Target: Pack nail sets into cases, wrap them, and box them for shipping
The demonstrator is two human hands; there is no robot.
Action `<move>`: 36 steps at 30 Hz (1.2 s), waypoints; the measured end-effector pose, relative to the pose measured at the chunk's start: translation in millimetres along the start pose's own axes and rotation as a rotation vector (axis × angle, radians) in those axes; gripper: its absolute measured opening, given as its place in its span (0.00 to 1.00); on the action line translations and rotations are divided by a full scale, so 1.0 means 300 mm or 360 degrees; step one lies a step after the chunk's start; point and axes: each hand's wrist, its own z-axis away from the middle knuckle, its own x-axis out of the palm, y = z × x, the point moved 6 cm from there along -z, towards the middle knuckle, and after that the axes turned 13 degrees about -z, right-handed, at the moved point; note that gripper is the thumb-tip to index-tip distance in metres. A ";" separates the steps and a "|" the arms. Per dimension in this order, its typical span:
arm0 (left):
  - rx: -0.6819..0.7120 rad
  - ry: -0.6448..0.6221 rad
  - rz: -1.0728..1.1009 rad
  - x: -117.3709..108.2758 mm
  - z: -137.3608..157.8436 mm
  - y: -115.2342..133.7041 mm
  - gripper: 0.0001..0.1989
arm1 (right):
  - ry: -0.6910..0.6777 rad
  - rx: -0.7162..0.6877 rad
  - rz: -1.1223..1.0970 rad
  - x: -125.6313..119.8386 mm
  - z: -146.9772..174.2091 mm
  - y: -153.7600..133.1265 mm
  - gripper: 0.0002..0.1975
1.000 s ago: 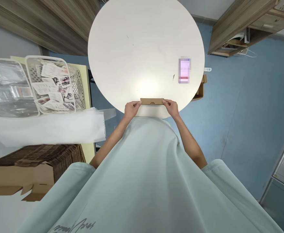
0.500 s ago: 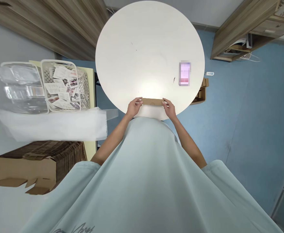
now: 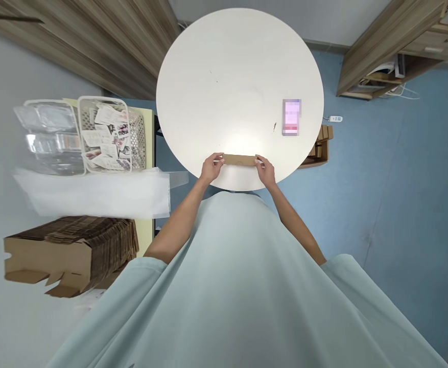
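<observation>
A narrow brown cardboard box (image 3: 239, 160) is held level near the close edge of the round white table (image 3: 224, 51). My left hand (image 3: 212, 167) grips its left end, thumb and fingers closed on the corner. At the opposite end, my right hand (image 3: 264, 169) pinches the box in the same way. The underside of the box is hidden, and I cannot tell whether it touches the tabletop. To the right on the table lies a phone (image 3: 291, 117) with a blurred, lit screen.
On the left stand a basket of printed cards (image 3: 107, 135), a basket of clear plastic packs (image 3: 55, 138), white plastic sheets (image 3: 97, 194) and a stack of flat cardboard boxes (image 3: 51, 258). A box of small cartons (image 3: 317, 152) sits below the table's right side.
Both hands keep their hold on the cardboard box, which stays almost in place. The camera view has shifted slightly, and my body is a little farther from the table edge.
</observation>
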 end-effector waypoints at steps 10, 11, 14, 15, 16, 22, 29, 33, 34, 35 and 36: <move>-0.0152 -0.0025 0.0000 0.030 0.174 -0.007 0.22 | 0.0042 0.0096 -0.0296 -0.021 0.163 0.036 0.33; -0.0182 -0.0031 0.0009 0.048 0.199 -0.018 0.24 | 0.0062 0.0103 -0.0314 -0.028 0.188 0.051 0.32; -0.0292 -0.0063 0.0048 0.118 0.264 -0.059 0.28 | 0.0095 0.0185 -0.0273 -0.054 0.244 0.115 0.27; -0.0326 -0.0085 0.0076 0.146 0.283 -0.073 0.26 | 0.0099 0.0228 -0.0240 -0.063 0.256 0.140 0.26; -0.0352 -0.0112 0.0115 0.176 0.301 -0.087 0.24 | 0.0102 0.0269 -0.0208 -0.071 0.265 0.164 0.24; -0.0469 -0.0048 0.0313 0.305 0.425 -0.154 0.16 | 0.0124 0.0449 -0.0265 -0.102 0.321 0.264 0.25; -0.0448 0.0070 0.0706 0.423 0.594 -0.142 0.19 | 0.0039 0.0463 -0.0608 -0.192 0.468 0.244 0.28; -0.0373 0.0037 0.0812 0.489 0.660 -0.078 0.20 | 0.0096 0.0449 -0.0599 -0.311 0.576 0.207 0.27; -0.0349 0.0004 0.0823 0.506 0.673 -0.058 0.21 | 0.0119 0.0448 -0.0606 -0.342 0.603 0.199 0.27; -0.0330 -0.0031 0.0840 0.521 0.686 -0.037 0.21 | 0.0142 0.0451 -0.0616 -0.372 0.629 0.193 0.28; -0.0319 -0.0064 0.0867 0.536 0.698 -0.018 0.21 | 0.0162 0.0458 -0.0629 -0.401 0.653 0.188 0.28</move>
